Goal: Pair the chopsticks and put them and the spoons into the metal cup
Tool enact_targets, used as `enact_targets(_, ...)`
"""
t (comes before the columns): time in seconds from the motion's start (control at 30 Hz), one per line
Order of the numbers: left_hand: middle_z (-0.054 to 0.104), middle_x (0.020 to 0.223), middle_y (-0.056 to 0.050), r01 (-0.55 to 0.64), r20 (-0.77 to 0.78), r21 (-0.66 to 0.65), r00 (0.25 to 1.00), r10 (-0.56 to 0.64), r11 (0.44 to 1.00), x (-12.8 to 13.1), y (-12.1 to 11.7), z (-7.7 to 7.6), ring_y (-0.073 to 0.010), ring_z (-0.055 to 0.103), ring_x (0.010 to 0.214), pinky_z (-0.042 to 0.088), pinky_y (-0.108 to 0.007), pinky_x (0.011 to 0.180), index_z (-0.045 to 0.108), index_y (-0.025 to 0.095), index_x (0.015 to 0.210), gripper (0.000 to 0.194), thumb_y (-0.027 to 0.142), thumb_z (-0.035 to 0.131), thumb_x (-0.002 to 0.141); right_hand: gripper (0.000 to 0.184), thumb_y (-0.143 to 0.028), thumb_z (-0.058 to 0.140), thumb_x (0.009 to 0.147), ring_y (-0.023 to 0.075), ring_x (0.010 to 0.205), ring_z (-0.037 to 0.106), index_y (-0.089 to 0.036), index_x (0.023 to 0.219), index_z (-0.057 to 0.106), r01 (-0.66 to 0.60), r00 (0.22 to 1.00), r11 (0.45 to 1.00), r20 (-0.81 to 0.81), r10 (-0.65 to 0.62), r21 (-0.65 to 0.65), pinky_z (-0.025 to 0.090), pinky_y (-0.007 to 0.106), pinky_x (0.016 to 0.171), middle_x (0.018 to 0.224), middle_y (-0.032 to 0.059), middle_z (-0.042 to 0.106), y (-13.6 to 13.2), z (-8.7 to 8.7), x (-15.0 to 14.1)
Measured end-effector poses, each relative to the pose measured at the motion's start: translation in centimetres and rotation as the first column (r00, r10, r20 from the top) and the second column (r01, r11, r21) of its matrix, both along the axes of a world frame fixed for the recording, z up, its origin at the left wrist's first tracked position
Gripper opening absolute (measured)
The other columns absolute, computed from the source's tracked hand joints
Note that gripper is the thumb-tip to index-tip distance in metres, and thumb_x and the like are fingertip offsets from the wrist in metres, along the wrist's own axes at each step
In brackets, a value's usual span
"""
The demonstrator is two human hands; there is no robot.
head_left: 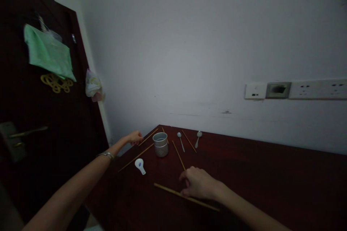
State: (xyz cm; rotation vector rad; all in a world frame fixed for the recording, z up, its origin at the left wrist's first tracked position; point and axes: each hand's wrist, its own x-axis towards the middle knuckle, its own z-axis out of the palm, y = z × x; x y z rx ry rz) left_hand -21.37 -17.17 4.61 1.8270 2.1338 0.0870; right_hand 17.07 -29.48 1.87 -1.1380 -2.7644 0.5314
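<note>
My left hand [135, 138] reaches to the table's left edge, its fingers pinched at the near end of a chopstick [149, 136]. My right hand [199, 184] is low over the front chopstick [166, 189], thumb close to it and apart from the curled forefinger. Another chopstick [178, 154] runs away from that hand's knuckles. Between the hands stands a grey metal cup [161, 149], upright. A white ceramic spoon [139, 164] lies in front of it, beside a long chopstick [132, 160]. Partly hidden behind the cup is one more chopstick [163, 130].
Two metal spoons [179, 135] [199, 134] lie toward the back, with a chopstick [189, 141] between them. The dark red table [257, 173] meets a white wall with sockets [303, 89]. At left is a dark door [24, 101] with a green cloth bag [48, 50].
</note>
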Motion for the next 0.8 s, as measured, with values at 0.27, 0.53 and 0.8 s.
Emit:
enact_targets(0.27,0.056,0.051,-0.002,-0.033,-0.056,0.081,0.998,0.038,0.996,0.6,-0.2,-0.4,-0.0089,0.045,0.037,0.039,-0.019,0.04,0.057,0.012,0.067,0.022,0.03,0.044,0.069,0.03,-0.038,0.054,0.071,0.0157,0.069,0.062,-0.023,0.094,0.065,0.013,0.995,1.0,-0.096,-0.012,0.0,0.04,0.021,0.056,0.081,0.0038,0.067,1.9,-2.0,1.1)
enact_targets(0.53,0.056,0.053,-0.003,-0.085,-0.114,0.266,0.986,0.119,0.96,-0.1,-1.5,1.8,-0.0094,0.045,0.036,0.037,-0.02,0.038,0.056,0.012,0.069,0.026,0.031,0.038,0.074,0.031,-0.01,0.036,0.082,0.0214,0.094,0.058,-0.016,0.1,0.061,0.299,0.937,0.884,0.066,-0.344,0.36,0.043,0.028,0.071,0.107,0.0136,0.058,14.0,-1.8,3.6)
enact_targets(0.8,0.058,0.05,-0.005,-0.045,0.013,-0.26,0.999,0.05,0.964,0.8,-4.3,0.0,-0.0124,0.049,0.035,0.04,-0.023,0.036,0.055,0.014,0.057,0.026,0.035,0.049,0.07,0.033,-0.002,0.036,0.081,0.0263,0.102,0.052,-0.013,0.1,0.061,0.09,0.952,0.885,0.222,-0.211,0.456,0.045,0.035,0.074,0.106,0.0169,0.058,19.1,-3.5,2.4)
